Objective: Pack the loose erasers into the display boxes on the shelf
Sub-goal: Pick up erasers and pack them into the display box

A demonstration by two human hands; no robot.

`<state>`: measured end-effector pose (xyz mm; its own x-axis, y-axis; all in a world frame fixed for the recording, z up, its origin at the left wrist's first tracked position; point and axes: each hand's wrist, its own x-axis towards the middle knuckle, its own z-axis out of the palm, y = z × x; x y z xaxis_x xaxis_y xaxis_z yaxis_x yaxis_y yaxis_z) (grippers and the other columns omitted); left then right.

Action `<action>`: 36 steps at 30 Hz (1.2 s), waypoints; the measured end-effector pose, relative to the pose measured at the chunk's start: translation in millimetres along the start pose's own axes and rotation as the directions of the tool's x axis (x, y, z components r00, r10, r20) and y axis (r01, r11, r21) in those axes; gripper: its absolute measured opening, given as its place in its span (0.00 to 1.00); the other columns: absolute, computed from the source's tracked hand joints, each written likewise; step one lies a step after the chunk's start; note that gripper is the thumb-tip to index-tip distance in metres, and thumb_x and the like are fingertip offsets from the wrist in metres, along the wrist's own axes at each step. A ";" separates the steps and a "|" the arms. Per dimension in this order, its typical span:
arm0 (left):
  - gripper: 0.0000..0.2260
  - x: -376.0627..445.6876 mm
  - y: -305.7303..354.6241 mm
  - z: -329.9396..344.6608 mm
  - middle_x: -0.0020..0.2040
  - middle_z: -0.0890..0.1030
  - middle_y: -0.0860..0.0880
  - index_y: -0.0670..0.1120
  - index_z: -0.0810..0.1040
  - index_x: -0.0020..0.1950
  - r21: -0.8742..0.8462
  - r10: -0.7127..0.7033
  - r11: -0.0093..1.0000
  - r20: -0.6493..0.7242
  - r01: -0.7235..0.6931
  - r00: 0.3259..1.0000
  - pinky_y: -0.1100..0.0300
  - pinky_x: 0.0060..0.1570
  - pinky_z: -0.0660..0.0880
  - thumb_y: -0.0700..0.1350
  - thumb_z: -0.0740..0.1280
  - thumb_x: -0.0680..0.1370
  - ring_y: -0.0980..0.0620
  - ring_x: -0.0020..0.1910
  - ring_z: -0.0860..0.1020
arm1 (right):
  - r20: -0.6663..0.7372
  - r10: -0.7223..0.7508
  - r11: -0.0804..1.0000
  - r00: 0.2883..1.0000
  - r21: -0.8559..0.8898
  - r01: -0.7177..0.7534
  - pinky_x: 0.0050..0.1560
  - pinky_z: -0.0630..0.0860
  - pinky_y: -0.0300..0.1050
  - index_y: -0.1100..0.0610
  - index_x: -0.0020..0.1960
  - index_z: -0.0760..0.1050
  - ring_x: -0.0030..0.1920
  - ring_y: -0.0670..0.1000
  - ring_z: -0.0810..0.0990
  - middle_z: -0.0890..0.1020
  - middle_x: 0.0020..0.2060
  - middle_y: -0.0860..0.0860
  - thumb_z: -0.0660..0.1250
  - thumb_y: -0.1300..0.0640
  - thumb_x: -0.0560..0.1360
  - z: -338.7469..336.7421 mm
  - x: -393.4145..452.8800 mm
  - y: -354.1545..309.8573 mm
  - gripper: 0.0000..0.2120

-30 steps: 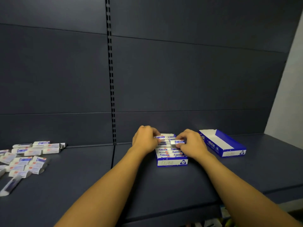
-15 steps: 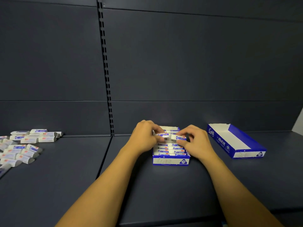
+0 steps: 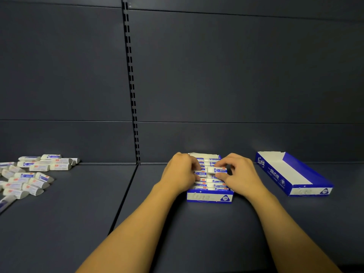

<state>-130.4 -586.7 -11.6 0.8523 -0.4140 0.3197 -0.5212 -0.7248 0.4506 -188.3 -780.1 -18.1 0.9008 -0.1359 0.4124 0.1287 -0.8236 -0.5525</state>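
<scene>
A blue and white display box [image 3: 209, 197] sits on the dark shelf in front of me, filled with rows of white erasers in blue sleeves. My right hand [image 3: 239, 174] pinches one eraser [image 3: 217, 170] just above the right row. My left hand [image 3: 182, 173] rests curled over the left row, its fingertips on the erasers there; what it grips is hidden. A second display box [image 3: 293, 174] lies empty to the right. A pile of loose erasers [image 3: 33, 174] lies at the far left.
The shelf [image 3: 157, 223] has a seam running down between the loose pile and the filled box. A slotted upright [image 3: 131, 81] runs up the dark back panel. A pen-like object [image 3: 6, 201] lies at the left edge.
The view has shifted left and tilted down a little. Both hands stay over the filled box; the right hand's eraser now sits lower and nearer the row.
</scene>
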 end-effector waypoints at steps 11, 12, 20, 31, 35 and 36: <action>0.13 -0.7 1.7 -6.1 0.61 0.77 0.50 0.48 0.84 0.61 0.021 0.031 0.999 0.037 -0.032 0.999 0.60 0.55 0.73 0.46 0.75 0.76 0.52 0.62 0.73 | 0.038 0.030 0.998 0.999 -0.049 -0.029 0.41 0.72 0.32 0.48 0.56 0.80 0.54 0.44 0.76 0.77 0.54 0.43 0.77 0.53 0.73 -2.2 0.2 -2.8 0.13; 0.12 -1.4 1.4 -7.0 0.61 0.78 0.50 0.48 0.84 0.61 0.011 0.033 0.999 0.039 -0.034 0.999 0.61 0.54 0.73 0.46 0.74 0.77 0.53 0.60 0.73 | 0.036 0.029 0.998 0.999 -0.058 -0.027 0.43 0.73 0.34 0.48 0.56 0.80 0.55 0.44 0.76 0.78 0.55 0.44 0.77 0.53 0.72 -2.2 0.4 -2.5 0.13; 0.07 -2.2 0.1 -6.8 0.58 0.79 0.50 0.47 0.85 0.54 -0.028 0.011 1.000 0.008 -0.011 1.000 0.61 0.50 0.77 0.43 0.75 0.76 0.55 0.50 0.75 | 0.019 0.011 0.990 1.000 -0.143 -0.008 0.51 0.72 0.39 0.49 0.58 0.81 0.58 0.44 0.72 0.78 0.56 0.45 0.78 0.52 0.72 -3.6 2.2 -4.3 0.15; 0.08 -1.7 -1.3 -6.3 0.59 0.79 0.49 0.47 0.85 0.55 -0.039 0.016 0.999 0.006 -0.016 1.000 0.62 0.51 0.78 0.44 0.75 0.77 0.55 0.51 0.76 | 0.099 0.037 0.982 0.994 -0.189 -0.017 0.55 0.79 0.43 0.51 0.59 0.82 0.57 0.46 0.75 0.79 0.58 0.48 0.78 0.52 0.71 -1.4 6.1 -9.1 0.17; 0.08 -1.1 -2.4 -5.4 0.60 0.79 0.49 0.47 0.85 0.55 -0.036 0.018 0.999 0.001 -0.018 1.000 0.62 0.51 0.77 0.44 0.75 0.77 0.55 0.52 0.75 | 0.085 0.059 0.987 0.995 -0.156 -0.045 0.50 0.78 0.40 0.50 0.57 0.82 0.54 0.45 0.76 0.80 0.57 0.48 0.79 0.53 0.70 -0.2 6.9 -9.5 0.16; 0.08 -0.6 -2.9 -5.0 0.60 0.78 0.50 0.47 0.85 0.55 -0.037 0.017 0.999 0.002 -0.017 1.000 0.63 0.51 0.76 0.44 0.75 0.77 0.55 0.52 0.75 | 0.085 0.065 0.987 0.994 -0.151 -0.052 0.49 0.78 0.39 0.50 0.56 0.82 0.53 0.45 0.76 0.80 0.57 0.48 0.79 0.53 0.70 0.1 7.0 -9.1 0.15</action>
<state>-129.6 -581.6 -9.0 0.8432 -0.4277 0.3256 -0.5370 -0.6970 0.4752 -183.1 -773.5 -10.2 0.9394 -0.1417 0.3121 0.0177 -0.8893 -0.4570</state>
